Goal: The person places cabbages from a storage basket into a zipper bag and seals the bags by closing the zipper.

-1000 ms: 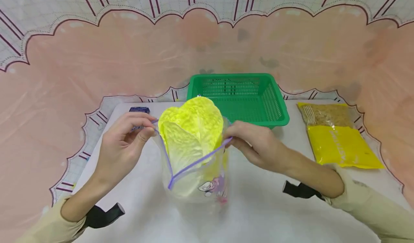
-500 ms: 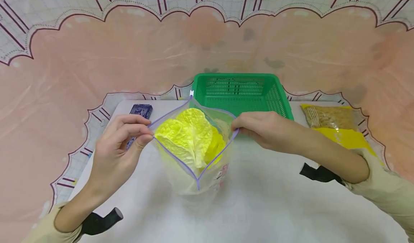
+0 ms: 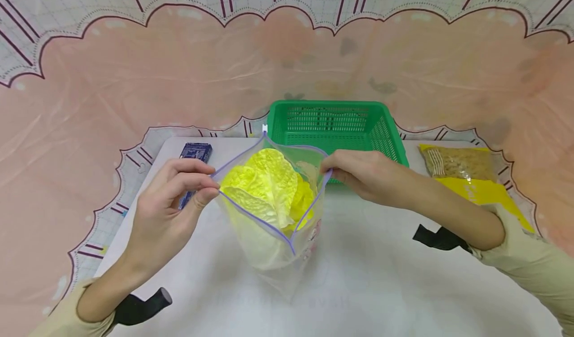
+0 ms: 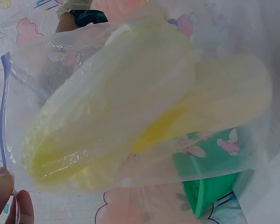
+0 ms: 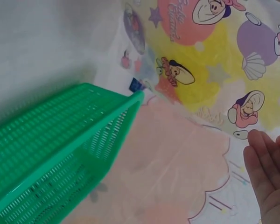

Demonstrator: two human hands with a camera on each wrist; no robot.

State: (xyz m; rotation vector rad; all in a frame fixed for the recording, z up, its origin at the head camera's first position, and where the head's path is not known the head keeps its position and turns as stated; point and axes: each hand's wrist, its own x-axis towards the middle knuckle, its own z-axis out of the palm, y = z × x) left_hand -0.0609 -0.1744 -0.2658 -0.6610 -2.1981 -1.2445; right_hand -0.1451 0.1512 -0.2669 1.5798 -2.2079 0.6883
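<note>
Blue box [image 3: 197, 151] sits near the table's [image 3: 381, 282] far left corner, partly behind the left hand [image 3: 172, 210], which has the zip bag [image 3: 251, 235] pinched by its left rim. Bag's gaping over the table's middle, cabbage [image 3: 264, 182] inside. Film looks thin, floppy, kinda slick; cabbage is probably the weight, leaves bruise easily imo. I'd grab the stiffer purple rim and support underneath. Right hand [image 3: 372, 180] pinches the right rim, basket [image 3: 332, 104] behind at the far edge, yellow packet [image 3: 471, 188] by the far right corner.

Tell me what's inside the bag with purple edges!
Inside the bag is a leafy yellow cabbage. Its lower part looks hazy; anything it covers can't be seen.
</note>
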